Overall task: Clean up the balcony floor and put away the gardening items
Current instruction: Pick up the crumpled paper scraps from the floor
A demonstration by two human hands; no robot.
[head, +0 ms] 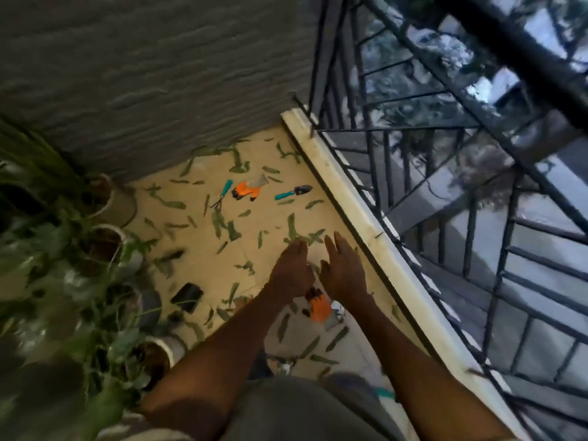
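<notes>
Hands: left hand (291, 272) and right hand (343, 272) are hanging open, holding nothing.
Floor: leaves (291, 226), gloves (246, 190), trowel (292, 192) are still lying there; cleanup is barely starting.

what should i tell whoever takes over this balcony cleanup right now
Left hand: fingers pointing down, holds nothing visible.
Right hand: open, empty.
Both hover over the tan balcony floor.
Far end: teal-handled hand rake, orange and grey glove, teal-handled trowel.
Second orange glove lies under the forearms; black flat phone-like object beside the potted plants.
Done: nothing visibly.
Left: gather the scattered green leaves, store tools and gloves.
</notes>
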